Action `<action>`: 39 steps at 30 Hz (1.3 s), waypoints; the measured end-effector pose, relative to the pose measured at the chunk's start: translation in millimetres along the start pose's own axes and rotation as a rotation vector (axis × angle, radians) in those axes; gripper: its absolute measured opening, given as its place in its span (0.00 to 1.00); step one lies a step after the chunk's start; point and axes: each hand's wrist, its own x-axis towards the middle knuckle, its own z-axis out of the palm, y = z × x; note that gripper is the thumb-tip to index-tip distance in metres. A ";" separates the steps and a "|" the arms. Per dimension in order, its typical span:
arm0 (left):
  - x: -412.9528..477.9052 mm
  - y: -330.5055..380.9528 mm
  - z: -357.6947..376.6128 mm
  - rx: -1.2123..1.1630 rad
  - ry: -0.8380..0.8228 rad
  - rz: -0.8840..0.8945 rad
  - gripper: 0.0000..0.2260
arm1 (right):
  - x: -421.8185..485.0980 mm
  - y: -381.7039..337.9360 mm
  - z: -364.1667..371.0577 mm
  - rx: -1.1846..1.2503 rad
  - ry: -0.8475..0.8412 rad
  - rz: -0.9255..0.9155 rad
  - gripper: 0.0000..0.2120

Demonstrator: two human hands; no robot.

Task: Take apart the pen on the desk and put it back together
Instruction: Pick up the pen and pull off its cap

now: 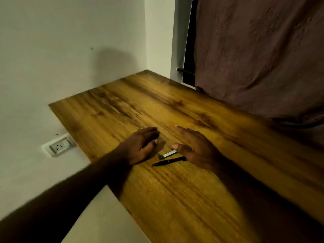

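Observation:
A slim black pen point(168, 161) lies flat on the wooden desk point(175, 199), pointing lower left. Just beyond it lies a small silver-white piece point(169, 153); I cannot tell what it is. My left hand point(140, 146) hovers to the pen's left with fingers straight and holds nothing. My right hand point(194, 146) is to the pen's right, also with straight fingers and nothing in it; its heel covers the pen's right end. Neither hand grips the pen.
The desk stands in a corner against a pale wall. A wall socket point(58, 146) sits left of the desk edge. A dull pink curtain point(263, 58) hangs at the back right and drapes onto the desk. A pale floor shows at lower left.

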 end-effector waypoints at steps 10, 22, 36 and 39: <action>-36.4 30.3 3.9 -0.289 0.237 -0.088 0.13 | -42.9 3.4 4.3 0.070 0.133 0.008 0.17; -117.8 107.8 62.0 -0.184 0.400 -0.121 0.03 | -146.3 -20.3 -1.0 0.523 0.351 0.103 0.07; -130.4 161.9 92.9 -0.672 0.453 -0.230 0.10 | -168.7 -30.0 3.9 1.187 0.712 0.248 0.18; -125.1 159.4 95.1 -0.577 0.421 -0.261 0.08 | -155.8 -30.4 6.3 1.228 0.632 0.240 0.26</action>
